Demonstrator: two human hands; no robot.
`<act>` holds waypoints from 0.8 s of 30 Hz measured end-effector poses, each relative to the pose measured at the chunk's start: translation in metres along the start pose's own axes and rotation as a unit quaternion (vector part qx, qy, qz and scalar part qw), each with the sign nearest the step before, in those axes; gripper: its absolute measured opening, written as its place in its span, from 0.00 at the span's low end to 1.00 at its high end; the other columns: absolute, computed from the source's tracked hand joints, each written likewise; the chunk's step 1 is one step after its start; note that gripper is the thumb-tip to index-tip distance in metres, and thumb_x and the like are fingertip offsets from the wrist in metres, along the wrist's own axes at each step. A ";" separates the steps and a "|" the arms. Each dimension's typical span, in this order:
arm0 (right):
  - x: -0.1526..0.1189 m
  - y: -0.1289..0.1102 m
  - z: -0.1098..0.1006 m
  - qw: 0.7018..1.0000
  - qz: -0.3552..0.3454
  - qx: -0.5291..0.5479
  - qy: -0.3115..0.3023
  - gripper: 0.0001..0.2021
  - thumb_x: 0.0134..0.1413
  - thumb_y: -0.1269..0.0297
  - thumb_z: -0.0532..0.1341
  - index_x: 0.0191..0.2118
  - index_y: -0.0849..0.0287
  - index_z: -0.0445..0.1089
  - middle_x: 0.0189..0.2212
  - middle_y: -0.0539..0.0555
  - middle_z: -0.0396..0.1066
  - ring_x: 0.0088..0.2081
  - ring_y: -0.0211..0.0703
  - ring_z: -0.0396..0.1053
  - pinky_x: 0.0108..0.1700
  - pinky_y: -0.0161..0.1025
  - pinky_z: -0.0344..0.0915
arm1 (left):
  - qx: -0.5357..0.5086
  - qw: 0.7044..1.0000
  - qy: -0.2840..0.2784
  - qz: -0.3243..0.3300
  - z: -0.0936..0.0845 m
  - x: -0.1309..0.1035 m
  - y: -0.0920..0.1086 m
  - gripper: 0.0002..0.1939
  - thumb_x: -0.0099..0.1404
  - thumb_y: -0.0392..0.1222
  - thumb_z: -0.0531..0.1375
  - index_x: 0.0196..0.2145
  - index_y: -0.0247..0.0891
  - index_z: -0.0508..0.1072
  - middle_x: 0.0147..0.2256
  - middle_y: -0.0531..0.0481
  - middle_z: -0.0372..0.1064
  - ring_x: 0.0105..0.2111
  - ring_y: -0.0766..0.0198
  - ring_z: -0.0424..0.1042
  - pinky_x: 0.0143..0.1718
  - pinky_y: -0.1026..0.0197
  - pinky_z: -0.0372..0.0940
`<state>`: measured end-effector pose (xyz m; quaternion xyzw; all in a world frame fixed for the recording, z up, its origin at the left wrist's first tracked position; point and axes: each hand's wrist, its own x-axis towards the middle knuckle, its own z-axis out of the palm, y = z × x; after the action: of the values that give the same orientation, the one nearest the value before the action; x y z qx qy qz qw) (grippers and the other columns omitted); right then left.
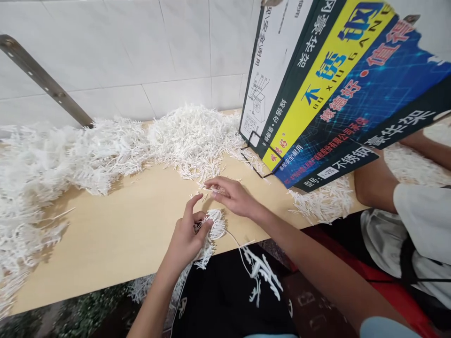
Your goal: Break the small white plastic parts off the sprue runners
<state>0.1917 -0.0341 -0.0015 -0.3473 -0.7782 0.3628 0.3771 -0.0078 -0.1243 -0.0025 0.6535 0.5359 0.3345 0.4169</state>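
My left hand [188, 237] is curled at the table's front edge, with its thumb against a bunch of white branched strips [215, 224] that look like plastic. Part of the bunch droops over the edge, and a thin strand [240, 249] runs from it to a looser white sprig [262, 270] hanging above my lap. Just above it, my right hand [232, 196] has its thumb and fingers close together around what looks like a small white strip [219, 189]. Beyond the fingertips lies a heap of loose white strips [193, 136].
A wooden-toned table [105, 230] meets a tiled wall [183, 42]. Joined white strips [88, 155] cover its back and left. A large printed cardboard box [317, 94] stands upright at right in a black wire holder [259, 162]. Behind it sits another person, whose white sleeve [423, 220] shows.
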 end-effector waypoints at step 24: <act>-0.005 -0.002 0.008 0.994 -0.015 -0.043 -0.099 0.10 0.62 0.54 0.66 0.43 0.52 0.81 0.38 0.51 0.80 0.39 0.43 0.75 0.44 0.38 0.65 | -0.003 0.998 0.059 -0.031 0.005 0.009 0.000 0.27 0.71 0.50 0.58 0.63 0.43 0.57 0.30 0.56 0.72 0.25 0.65 0.66 0.31 0.64 0.60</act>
<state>0.1866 -0.0420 -0.0049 -0.3140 -0.8318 0.3556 0.2880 -0.0020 -0.1160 -0.0048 0.6142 0.5787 0.3611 0.3968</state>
